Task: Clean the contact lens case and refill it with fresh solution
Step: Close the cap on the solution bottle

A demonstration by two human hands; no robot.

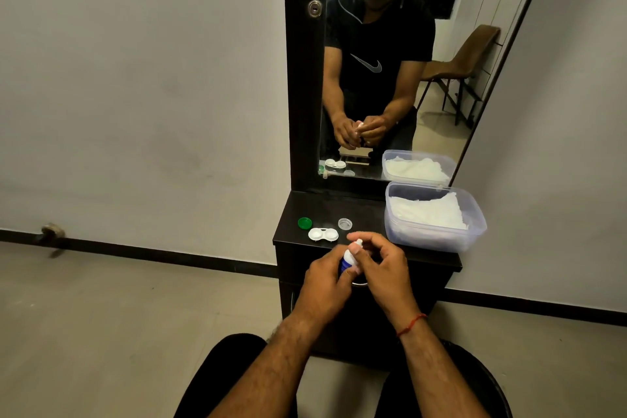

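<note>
Both hands are up in front of the dark wooden counter (424, 256) and the small blue-and-white solution bottle (346, 261) sits between them. The left hand (325, 285) wraps the bottle's body, fingers closed round it, while the right hand (383, 265) has its thumb and forefinger pinched narrow at the white nozzle; whether a cap is under those fingertips I cannot tell.

The white twin-well contact lens case (323, 234) lies open on the counter, just beyond the hands and clear of them. Its two lids are off: the round green cap (304, 223) rests to the left of the case, the round clear cap (345, 223) to the right, both near it but apart. The wells look pale and bare, with no liquid I can make out at this size, so the filling looks still to be done, as does screwing the lids back on. Whether the cleaning is finished can't be read from here.

On the right of the counter stands a translucent plastic tub of white tissues (434, 214), untouched by either hand, close against the mirror (441, 78).
</note>
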